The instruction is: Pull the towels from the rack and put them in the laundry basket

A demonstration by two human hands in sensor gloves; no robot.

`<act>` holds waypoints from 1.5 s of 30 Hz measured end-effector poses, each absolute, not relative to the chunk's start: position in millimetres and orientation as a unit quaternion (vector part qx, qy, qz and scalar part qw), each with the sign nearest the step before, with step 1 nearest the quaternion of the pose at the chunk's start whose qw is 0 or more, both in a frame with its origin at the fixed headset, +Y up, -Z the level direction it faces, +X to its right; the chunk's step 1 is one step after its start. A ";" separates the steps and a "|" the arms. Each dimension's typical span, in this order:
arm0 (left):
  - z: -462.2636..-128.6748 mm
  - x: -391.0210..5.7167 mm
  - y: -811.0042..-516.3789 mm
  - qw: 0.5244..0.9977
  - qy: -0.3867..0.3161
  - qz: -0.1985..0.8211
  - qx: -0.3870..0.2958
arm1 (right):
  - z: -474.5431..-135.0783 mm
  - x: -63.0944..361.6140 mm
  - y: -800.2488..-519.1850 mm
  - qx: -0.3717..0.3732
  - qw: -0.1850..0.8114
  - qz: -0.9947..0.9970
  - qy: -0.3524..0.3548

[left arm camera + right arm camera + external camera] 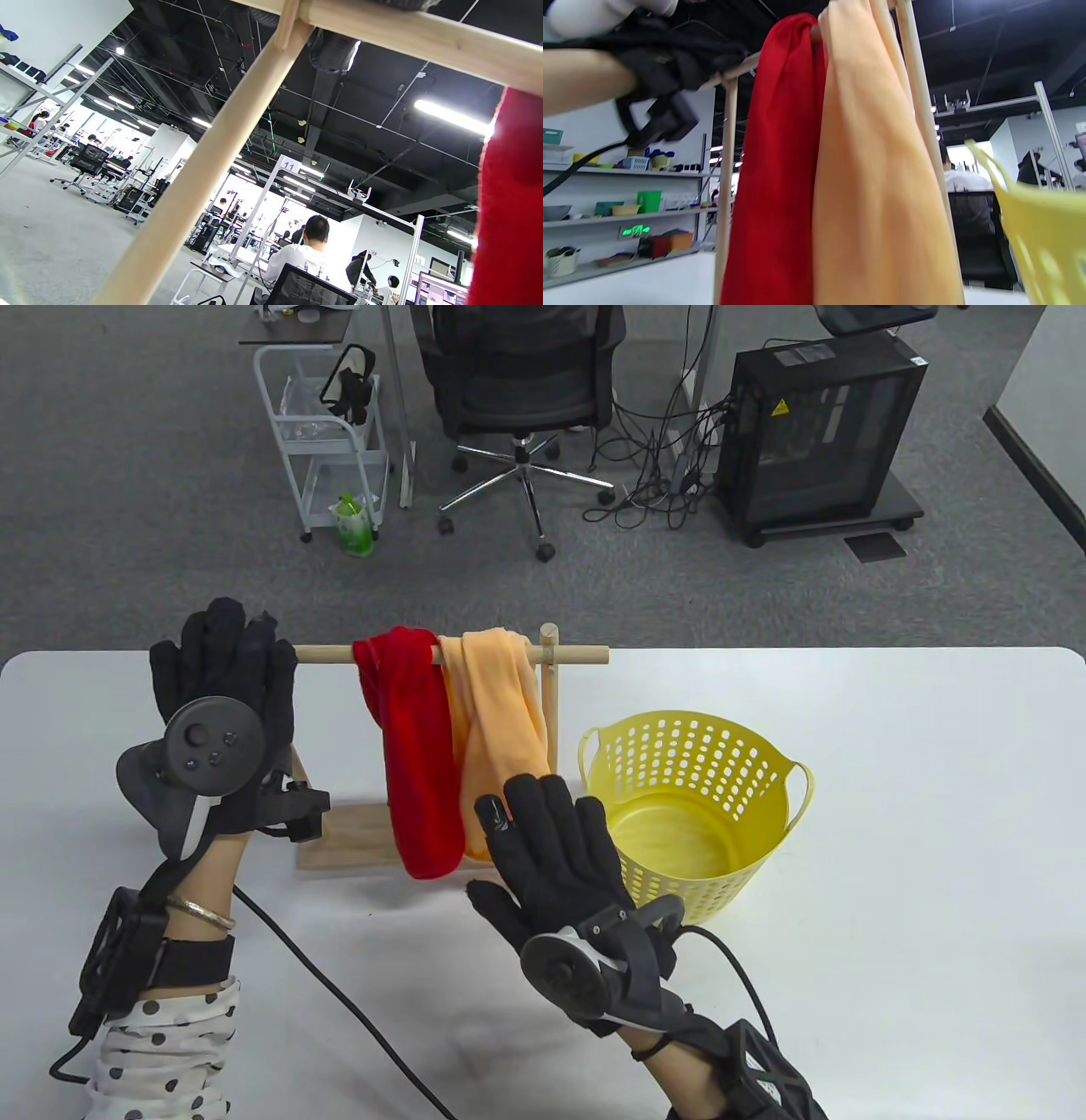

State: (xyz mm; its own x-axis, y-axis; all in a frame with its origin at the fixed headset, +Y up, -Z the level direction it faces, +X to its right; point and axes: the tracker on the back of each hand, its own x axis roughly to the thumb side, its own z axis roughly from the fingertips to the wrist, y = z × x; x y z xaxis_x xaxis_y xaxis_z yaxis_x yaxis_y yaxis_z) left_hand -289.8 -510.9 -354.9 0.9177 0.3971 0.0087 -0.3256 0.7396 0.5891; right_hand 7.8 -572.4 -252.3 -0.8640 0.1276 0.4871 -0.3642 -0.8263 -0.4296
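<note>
Right hand (pixel 556 857) reaches flat-fingered toward my soft orange towel (pixel 496 712); left hand (pixel 225 687) rests open on the smooth wooden rack (pixel 475 655) beside the red towel (pixel 411 746); perforated yellow basket (pixel 691 814) nearby.

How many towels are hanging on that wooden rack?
2: a red towel near the middle of the rack's rail, and an orange towel beside it, toward the yellow basket, which holds none.

rack (pixel 475 654): pale bare wood, smooth, matt | red towel (pixel 413 746): soft cloth, matt | orange towel (pixel 501 712): soft cloth, matt | basket (pixel 768 780): yellow plastic, perforated, slight gloss | table (pixel 916 899): white, smooth, matt | gloves (pixel 556 857): black knit fabric
</note>
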 end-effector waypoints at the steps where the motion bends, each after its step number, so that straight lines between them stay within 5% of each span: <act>1: -354.8 -289.7 -511.0 0.931 0.058 0.194 0.304 | -258.9 5.6 -561.3 0.219 0.135 0.927 -0.272; 13: -354.5 -288.7 -512.2 0.930 0.057 0.193 0.307 | -315.8 -12.2 -494.1 0.141 0.108 0.936 -0.305; 25: -354.0 -288.3 -513.2 0.930 0.056 0.191 0.310 | -342.9 -30.8 -484.8 0.083 0.064 0.958 -0.268; 45: -354.2 -286.7 -514.1 0.930 0.057 0.187 0.312 | -338.0 -32.5 -452.2 0.074 0.032 0.947 -0.311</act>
State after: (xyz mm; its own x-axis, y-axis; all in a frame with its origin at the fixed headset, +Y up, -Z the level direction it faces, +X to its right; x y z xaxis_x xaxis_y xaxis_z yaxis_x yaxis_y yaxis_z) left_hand -286.7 -514.1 -354.2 0.9236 0.3833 0.0101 -0.3118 0.7354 0.6017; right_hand -32.5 -452.2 -338.0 -0.9870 0.0149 0.1600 -0.1068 -0.8047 -0.5840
